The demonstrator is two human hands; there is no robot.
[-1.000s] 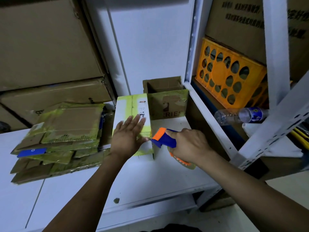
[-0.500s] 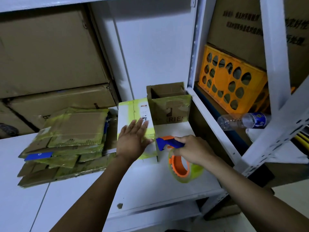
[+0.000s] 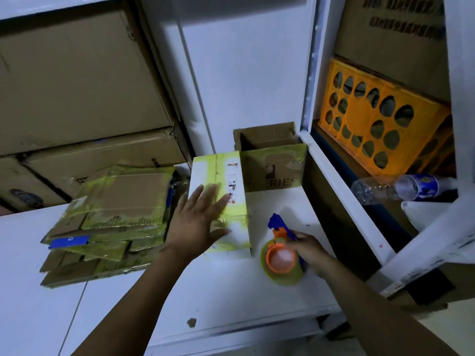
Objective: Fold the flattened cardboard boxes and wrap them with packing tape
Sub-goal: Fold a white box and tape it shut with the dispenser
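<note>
Now tape dispenser (image 3: 280, 262) lowered, away from box (image 3: 217, 173), right hand (image 3: 309, 249) gripping it; left hand (image 3: 198, 222) flat atop box.

Two hands showed: one left hand (image 3: 198, 222) and one right hand (image 3: 308, 246). There was one tape dispenser (image 3: 279, 255), held in the right hand. One taped white box (image 3: 218, 176) lay under the left hand, and one open brown box (image 3: 272, 170) stood just beyond it. Left of the left hand lay one pile of flattened boxes (image 3: 115, 209), too overlapped to count. Right of the right hand were one plastic bottle (image 3: 395, 187) and one orange crate (image 3: 372, 119).
</note>
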